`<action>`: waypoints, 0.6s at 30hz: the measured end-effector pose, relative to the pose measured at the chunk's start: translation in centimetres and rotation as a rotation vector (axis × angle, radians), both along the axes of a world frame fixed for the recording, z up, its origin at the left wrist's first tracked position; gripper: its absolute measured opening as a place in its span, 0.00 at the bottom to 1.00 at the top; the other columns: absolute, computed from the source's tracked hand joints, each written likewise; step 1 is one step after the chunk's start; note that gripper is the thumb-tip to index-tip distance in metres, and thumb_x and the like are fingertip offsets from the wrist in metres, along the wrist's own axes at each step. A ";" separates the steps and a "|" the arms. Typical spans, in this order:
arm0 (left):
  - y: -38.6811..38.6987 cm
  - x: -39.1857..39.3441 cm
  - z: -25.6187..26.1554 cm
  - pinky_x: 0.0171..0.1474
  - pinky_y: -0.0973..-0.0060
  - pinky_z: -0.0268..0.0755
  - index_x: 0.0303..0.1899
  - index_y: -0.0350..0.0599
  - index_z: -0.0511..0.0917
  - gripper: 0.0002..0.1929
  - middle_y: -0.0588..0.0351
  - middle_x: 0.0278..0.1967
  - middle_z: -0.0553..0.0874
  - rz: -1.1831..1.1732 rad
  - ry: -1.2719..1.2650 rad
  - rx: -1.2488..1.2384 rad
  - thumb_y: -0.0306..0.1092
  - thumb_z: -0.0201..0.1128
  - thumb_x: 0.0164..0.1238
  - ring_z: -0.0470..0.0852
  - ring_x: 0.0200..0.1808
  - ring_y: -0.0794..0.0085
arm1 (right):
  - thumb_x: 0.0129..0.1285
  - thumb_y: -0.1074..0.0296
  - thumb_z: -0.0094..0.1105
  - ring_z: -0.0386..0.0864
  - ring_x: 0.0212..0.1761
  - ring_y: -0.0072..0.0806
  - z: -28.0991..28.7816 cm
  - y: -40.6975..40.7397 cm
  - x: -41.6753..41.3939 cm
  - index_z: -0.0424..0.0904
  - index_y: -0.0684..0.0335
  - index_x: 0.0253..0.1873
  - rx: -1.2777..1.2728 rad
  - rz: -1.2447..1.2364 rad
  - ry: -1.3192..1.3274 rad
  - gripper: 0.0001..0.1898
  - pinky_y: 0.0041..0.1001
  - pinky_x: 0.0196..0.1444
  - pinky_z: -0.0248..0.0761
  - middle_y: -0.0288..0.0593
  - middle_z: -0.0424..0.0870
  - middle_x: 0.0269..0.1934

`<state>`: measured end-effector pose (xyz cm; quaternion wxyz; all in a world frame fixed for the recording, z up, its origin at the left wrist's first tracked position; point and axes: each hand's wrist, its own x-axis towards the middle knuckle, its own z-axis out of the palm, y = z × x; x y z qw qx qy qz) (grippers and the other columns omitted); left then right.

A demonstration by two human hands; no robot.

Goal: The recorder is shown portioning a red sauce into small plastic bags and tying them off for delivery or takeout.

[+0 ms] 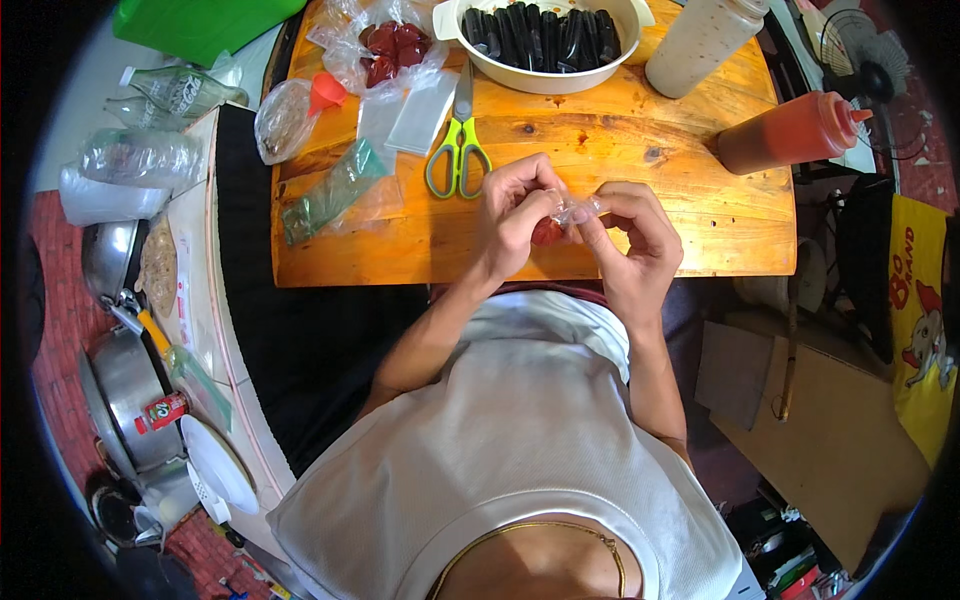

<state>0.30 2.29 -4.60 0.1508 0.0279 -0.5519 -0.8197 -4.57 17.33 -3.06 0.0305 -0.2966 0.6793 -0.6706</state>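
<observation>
My left hand (pixel 517 214) and my right hand (pixel 637 236) meet over the front edge of the wooden table (pixel 360 262). Between them they pinch the gathered top of a small clear plastic bag (pixel 576 210). A dark red filling (pixel 547 231) bulges in the bag, below my left fingertips. Scissors with green handles (pixel 460 154) lie behind and to the left of my left hand. Near them are flat clear plastic bags (pixel 424 112) and a green plastic wrapper (pixel 334 191). At the back, a larger open plastic bag holds several dark red bundles (pixel 394 49).
A white two-handled bowl (pixel 555 81) holds several dark wrapped sticks (pixel 536 37). Two squeeze bottles, one cloudy (pixel 701 49) and one red-brown (pixel 787 135), stand at the right. A red funnel (pixel 327 93) rests by a knotted bag (pixel 283 124). Pots and plastic bottles crowd the left counter.
</observation>
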 end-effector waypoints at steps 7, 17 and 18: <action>0.7 0.1 0.2 0.33 0.84 0.66 0.33 0.37 0.78 0.06 0.59 0.28 0.81 -0.033 -0.151 0.047 0.28 0.57 0.69 0.76 0.29 0.83 | 0.53 0.84 0.69 0.83 0.39 0.30 0.4 -0.4 1.2 0.86 0.68 0.40 -0.036 -0.161 0.169 0.09 0.24 0.39 0.77 0.46 0.85 0.41; 0.7 0.2 1.2 0.28 0.87 0.64 0.35 0.38 0.80 0.05 0.65 0.27 0.80 -0.001 -0.197 0.078 0.28 0.61 0.70 0.74 0.27 0.89 | 0.53 0.83 0.72 0.83 0.40 0.30 0.2 -0.2 0.9 0.87 0.69 0.43 0.044 -0.123 0.249 0.11 0.24 0.42 0.76 0.46 0.84 0.41; 0.5 0.3 1.0 0.27 0.88 0.63 0.36 0.39 0.80 0.05 0.65 0.28 0.81 -0.024 -0.175 0.078 0.29 0.61 0.71 0.74 0.27 0.89 | 0.54 0.83 0.72 0.83 0.39 0.27 0.2 -0.5 1.1 0.86 0.69 0.43 -0.013 -0.138 0.149 0.11 0.22 0.42 0.76 0.45 0.84 0.40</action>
